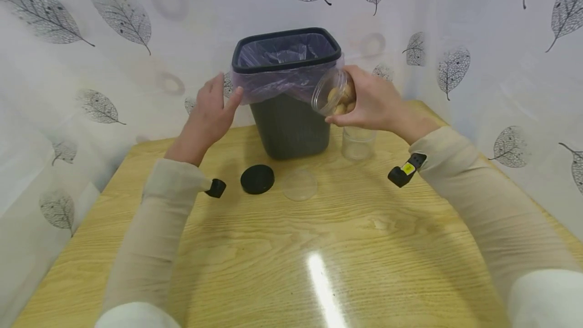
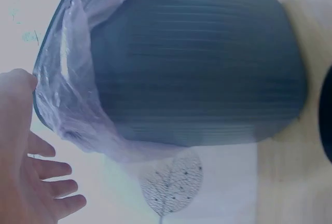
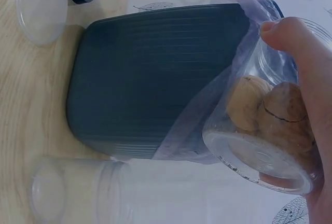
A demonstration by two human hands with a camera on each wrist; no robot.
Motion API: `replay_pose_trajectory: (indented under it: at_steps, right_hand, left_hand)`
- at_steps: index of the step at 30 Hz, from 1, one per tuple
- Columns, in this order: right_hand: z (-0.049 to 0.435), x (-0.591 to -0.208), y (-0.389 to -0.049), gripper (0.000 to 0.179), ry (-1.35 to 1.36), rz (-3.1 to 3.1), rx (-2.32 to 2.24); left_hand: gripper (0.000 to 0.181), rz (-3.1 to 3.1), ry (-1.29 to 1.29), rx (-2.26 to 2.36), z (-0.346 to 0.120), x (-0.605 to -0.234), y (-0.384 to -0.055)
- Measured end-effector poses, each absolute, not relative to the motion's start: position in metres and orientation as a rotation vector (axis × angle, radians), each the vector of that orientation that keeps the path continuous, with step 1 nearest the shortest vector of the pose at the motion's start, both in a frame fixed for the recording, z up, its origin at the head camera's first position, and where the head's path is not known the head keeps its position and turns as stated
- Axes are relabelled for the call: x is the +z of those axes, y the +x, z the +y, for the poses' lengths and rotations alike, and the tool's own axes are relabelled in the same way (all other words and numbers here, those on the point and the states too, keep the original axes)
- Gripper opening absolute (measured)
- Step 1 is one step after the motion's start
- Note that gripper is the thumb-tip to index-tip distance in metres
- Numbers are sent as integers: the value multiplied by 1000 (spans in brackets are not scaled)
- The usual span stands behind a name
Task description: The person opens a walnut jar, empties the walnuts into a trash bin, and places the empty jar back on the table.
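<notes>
My right hand (image 1: 375, 97) grips a clear plastic jar (image 1: 324, 91) tilted toward the bin, its mouth to the left. Several walnuts (image 3: 282, 111) lie inside the jar, close to its base. The dark grey trash bin (image 1: 291, 125) stands upright, lined with a translucent purple bag (image 1: 278, 82) folded over its black rim. At the bin's left side is my left hand (image 1: 210, 110), fingers spread and holding nothing. Its thumb is close to the bag-covered rim; whether it touches, I cannot tell.
A second clear jar (image 1: 358, 145) stands on the wooden table (image 1: 291, 242), right of the bin. In front of the bin lie a black lid (image 1: 257, 179) and a clear disc-shaped lid (image 1: 299, 185). A leaf-patterned curtain (image 1: 173, 65) hangs behind.
</notes>
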State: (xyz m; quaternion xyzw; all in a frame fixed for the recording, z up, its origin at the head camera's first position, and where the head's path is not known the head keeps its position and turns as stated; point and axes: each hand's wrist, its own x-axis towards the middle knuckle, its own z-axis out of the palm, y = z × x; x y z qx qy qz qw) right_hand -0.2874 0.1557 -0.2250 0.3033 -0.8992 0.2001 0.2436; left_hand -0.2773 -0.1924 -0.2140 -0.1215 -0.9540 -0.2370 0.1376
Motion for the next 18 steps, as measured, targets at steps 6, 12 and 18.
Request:
replay_pose_trajectory:
  at_steps: [6, 12, 18]
  right_hand:
    - [162, -209, -287, 91, 787, -2462, 540]
    - [169, -191, -288, 94, 769, -2471, 551]
    - [175, -173, -293, 92, 740, -2471, 478]
  left_hand:
    - [77, -2700, -390, -660, -182, -195, -284]
    - [75, -2722, -425, -575, -170, -177, -294]
    - [76, -2803, -421, -499, -159, -165, -303]
